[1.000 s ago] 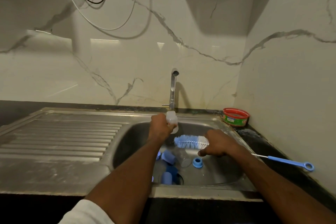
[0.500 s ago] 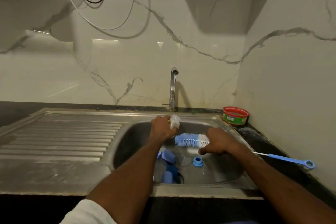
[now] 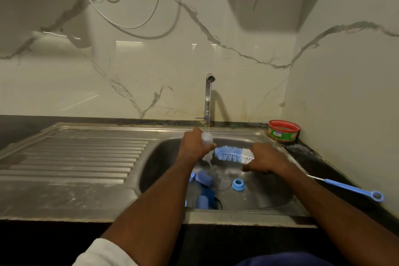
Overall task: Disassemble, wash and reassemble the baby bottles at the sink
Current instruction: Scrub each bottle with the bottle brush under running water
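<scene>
Now the left hand (image 3: 195, 146) has turned the small clear bottle part (image 3: 207, 139) upright under the tap (image 3: 209, 97), squeezing it tight. Wet and slippery, it could drop into the sink (image 3: 267, 192) among the blue pieces (image 3: 204, 178), while the right hand (image 3: 264, 161) grips the brush (image 3: 234, 153).

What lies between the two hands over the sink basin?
In the head view, the bottle brush's bristle head spans the gap between the left hand, which holds a bottle, and the right hand.
</scene>
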`<state>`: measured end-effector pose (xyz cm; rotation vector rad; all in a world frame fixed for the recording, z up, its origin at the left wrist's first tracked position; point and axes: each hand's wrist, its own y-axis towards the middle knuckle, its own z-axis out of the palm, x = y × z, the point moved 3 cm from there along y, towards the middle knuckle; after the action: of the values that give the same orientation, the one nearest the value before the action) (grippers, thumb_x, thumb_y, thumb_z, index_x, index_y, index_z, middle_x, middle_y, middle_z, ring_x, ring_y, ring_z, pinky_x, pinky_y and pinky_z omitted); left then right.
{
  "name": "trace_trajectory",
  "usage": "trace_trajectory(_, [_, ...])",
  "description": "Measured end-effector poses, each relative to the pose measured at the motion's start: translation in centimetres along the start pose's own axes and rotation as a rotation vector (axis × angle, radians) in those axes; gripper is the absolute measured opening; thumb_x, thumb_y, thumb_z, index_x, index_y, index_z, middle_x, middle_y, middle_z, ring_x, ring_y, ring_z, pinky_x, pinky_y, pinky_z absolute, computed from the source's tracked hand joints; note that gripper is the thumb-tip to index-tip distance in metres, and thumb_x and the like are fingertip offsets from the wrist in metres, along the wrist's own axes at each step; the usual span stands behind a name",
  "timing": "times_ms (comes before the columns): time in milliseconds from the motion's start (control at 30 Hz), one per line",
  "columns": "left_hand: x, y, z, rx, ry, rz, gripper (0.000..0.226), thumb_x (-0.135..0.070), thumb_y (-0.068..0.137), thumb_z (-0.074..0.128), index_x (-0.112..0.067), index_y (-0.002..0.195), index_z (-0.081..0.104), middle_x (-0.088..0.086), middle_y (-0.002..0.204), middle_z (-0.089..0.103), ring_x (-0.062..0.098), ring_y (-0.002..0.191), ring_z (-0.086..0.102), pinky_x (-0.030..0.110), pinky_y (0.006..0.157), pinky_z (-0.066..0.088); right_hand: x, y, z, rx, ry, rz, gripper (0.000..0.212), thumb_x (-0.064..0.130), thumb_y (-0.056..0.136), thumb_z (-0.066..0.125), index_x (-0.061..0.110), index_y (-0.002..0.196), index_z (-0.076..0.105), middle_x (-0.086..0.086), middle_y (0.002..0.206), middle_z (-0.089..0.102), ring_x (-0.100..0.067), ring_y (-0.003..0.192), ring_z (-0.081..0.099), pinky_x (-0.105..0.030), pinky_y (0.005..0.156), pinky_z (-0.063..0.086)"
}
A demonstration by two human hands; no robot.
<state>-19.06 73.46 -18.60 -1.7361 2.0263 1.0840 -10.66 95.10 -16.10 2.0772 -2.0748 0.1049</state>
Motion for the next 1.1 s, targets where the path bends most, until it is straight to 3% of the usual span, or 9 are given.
trace_trajectory(133, [0.2, -0.2, -0.1, 0.011, 0.027, 0.009, 0.068, -0.044, 0.075, 0.087, -0.019, 0.129, 0.053, 0.005, 0.125, 0.062, 0.021, 0.112, 0.058, 0.038, 0.095, 0.053, -0.1, 0.2, 0.3, -0.009, 0.036, 0.024, 0.063, 0.05, 0.078, 0.082, 0.018, 0.127, 0.057, -0.004, 0.12, 0.064, -0.017, 0.101, 0.059, -0.028, 0.082, 0.047])
trace_trajectory(267, [-0.2, -0.8, -0.6, 0.009, 0.112, 0.045, 0.063, -0.041, 0.075, 0.087, -0.024, 0.126, 0.055, 0.002, 0.122, 0.063, 0.018, 0.109, 0.058, 0.036, 0.093, 0.053, 0.7, 0.1, 0.5, 0.0, 0.137, -0.007, 0.06, 0.07, 0.077, 0.071, 0.016, 0.103, 0.063, 0.0, 0.092, 0.063, -0.017, 0.084, 0.058, -0.029, 0.074, 0.043])
trace_trajectory(433, [-1.3, -0.7, -2.0, 0.007, 0.215, 0.109, 0.054, -0.033, 0.081, 0.083, -0.023, 0.127, 0.057, 0.002, 0.125, 0.061, 0.018, 0.115, 0.057, 0.034, 0.099, 0.048, 1.6, -0.1, 0.5, -0.105, 0.177, -0.069, 0.044, 0.043, 0.102, 0.052, 0.017, 0.137, 0.057, -0.007, 0.136, 0.06, -0.02, 0.118, 0.057, -0.032, 0.101, 0.043])
trace_trajectory(533, [-1.2, -1.0, -3.4, 0.028, 0.259, 0.13, 0.053, -0.033, 0.082, 0.082, -0.022, 0.127, 0.057, 0.002, 0.125, 0.062, 0.018, 0.114, 0.057, 0.034, 0.098, 0.048, 1.6, -0.4, -1.2, -0.213, 0.082, -0.143, 0.034, 0.038, 0.099, 0.057, 0.023, 0.13, 0.061, -0.004, 0.126, 0.066, -0.018, 0.11, 0.062, -0.027, 0.087, 0.045])
trace_trajectory(667, [0.5, -1.9, -4.6, -0.086, 0.239, 0.171, 0.063, -0.048, 0.078, 0.082, -0.026, 0.131, 0.055, -0.001, 0.126, 0.062, 0.017, 0.114, 0.057, 0.035, 0.094, 0.05, 1.5, -0.8, -2.6, -0.335, 0.056, -0.16, 0.029, 0.04, 0.097, 0.059, 0.03, 0.124, 0.063, 0.0, 0.116, 0.07, -0.019, 0.098, 0.064, -0.029, 0.076, 0.043])
trace_trajectory(800, [2.7, -2.5, -4.6, 0.03, 0.294, 0.046, 0.07, -0.058, 0.07, 0.082, -0.03, 0.129, 0.058, -0.001, 0.125, 0.065, 0.018, 0.11, 0.062, 0.036, 0.09, 0.053, 1.2, -0.6, -0.8, -0.152, -0.084, -0.152, 0.03, 0.044, 0.093, 0.062, 0.026, 0.117, 0.069, -0.001, 0.11, 0.072, -0.017, 0.084, 0.059, -0.027, 0.07, 0.04])
trace_trajectory(867, [2.4, -2.7, -5.1, -0.038, 0.295, 0.082, 0.067, -0.056, 0.072, 0.082, -0.03, 0.129, 0.058, -0.002, 0.125, 0.064, 0.019, 0.112, 0.061, 0.036, 0.089, 0.051, 1.2, -0.5, -1.0, -0.177, -0.066, -0.165, 0.031, 0.042, 0.094, 0.062, 0.025, 0.118, 0.069, -0.001, 0.111, 0.072, -0.016, 0.083, 0.058, -0.026, 0.07, 0.039])
trace_trajectory(1000, [0.1, -3.2, -7.1, -0.387, 0.158, 0.296, 0.067, -0.058, 0.078, 0.076, -0.029, 0.134, 0.054, -0.004, 0.125, 0.063, 0.018, 0.111, 0.06, 0.04, 0.088, 0.055, 1.2, -0.3, -2.9, -0.438, -0.012, -0.183, 0.032, 0.048, 0.095, 0.059, 0.028, 0.118, 0.066, -0.001, 0.109, 0.073, -0.024, 0.094, 0.067, -0.031, 0.07, 0.044])
trace_trajectory(1100, [0.1, -3.3, -7.1, -0.399, 0.172, 0.315, 0.067, -0.06, 0.078, 0.075, -0.029, 0.133, 0.053, -0.004, 0.124, 0.062, 0.015, 0.108, 0.06, 0.035, 0.085, 0.054, 1.0, -0.3, -2.6, -0.335, 0.007, -0.169, 0.035, 0.052, 0.096, 0.059, 0.028, 0.12, 0.067, 0.0, 0.108, 0.072, -0.019, 0.088, 0.063, -0.029, 0.071, 0.043])
